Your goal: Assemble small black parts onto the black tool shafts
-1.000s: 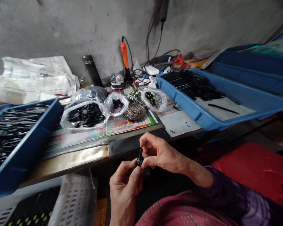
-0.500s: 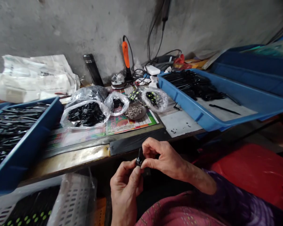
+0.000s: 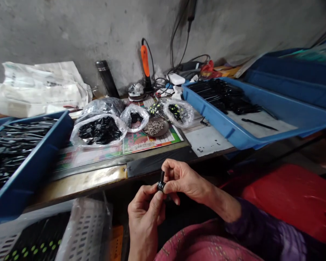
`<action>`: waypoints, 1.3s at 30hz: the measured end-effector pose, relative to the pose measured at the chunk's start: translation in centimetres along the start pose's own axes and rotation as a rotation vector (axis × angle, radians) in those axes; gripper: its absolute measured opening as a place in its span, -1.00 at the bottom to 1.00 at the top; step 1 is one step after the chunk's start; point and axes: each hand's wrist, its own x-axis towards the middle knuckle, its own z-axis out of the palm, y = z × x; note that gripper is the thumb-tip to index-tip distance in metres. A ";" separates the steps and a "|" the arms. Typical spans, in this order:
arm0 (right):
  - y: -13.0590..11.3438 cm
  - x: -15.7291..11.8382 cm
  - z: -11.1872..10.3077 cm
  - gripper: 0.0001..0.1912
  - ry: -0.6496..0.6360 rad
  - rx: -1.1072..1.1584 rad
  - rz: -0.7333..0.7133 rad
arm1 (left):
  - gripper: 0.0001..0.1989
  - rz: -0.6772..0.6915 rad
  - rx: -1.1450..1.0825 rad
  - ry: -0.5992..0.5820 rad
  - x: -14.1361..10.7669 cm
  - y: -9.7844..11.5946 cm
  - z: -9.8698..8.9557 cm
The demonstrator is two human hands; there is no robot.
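Observation:
Just in front of the table edge, a small black part (image 3: 161,185) with a short stem pointing up is pinched between my hands. My left hand (image 3: 146,206) grips it from the left with thumb and forefinger. From the right, the thumb and fingers of my right hand (image 3: 183,181) close on its side. My fingertips cover much of the part, so its exact kind is unclear. Beyond the hands lie an open plastic bag of black pieces (image 3: 100,129), a smaller bag (image 3: 136,117) and a dish of small metal screws (image 3: 153,127).
A blue tray (image 3: 29,159) of long black parts stands left, another blue tray (image 3: 233,127) right. An orange-handled tool (image 3: 145,61) stands upright at the back near cables. Below the table is a white basket (image 3: 84,224). A red surface (image 3: 290,199) lies right.
My right hand's grip on the small black part has shifted slightly, its lower fingers now spreading beneath. More of the upright stem shows. My left hand has hardly moved.

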 end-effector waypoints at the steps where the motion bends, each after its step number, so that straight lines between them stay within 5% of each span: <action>1: 0.0 -0.1 0.0 -0.47 0.013 -0.031 -0.014 | -0.72 -0.002 -0.009 0.010 0.0 -0.1 0.0; 6: 0.1 -1.2 0.6 -0.69 0.202 -0.582 -0.403 | -0.72 -0.017 -0.038 0.060 0.0 -0.1 -0.1; 11: 0.5 -2.0 0.9 -0.95 0.157 -1.198 -0.865 | -0.74 -0.021 -0.078 0.061 -0.1 0.0 -0.1; 39: 1.8 -0.9 1.5 -0.87 0.256 -1.319 -0.956 | -0.73 0.037 -0.058 0.155 -0.5 -0.4 -0.4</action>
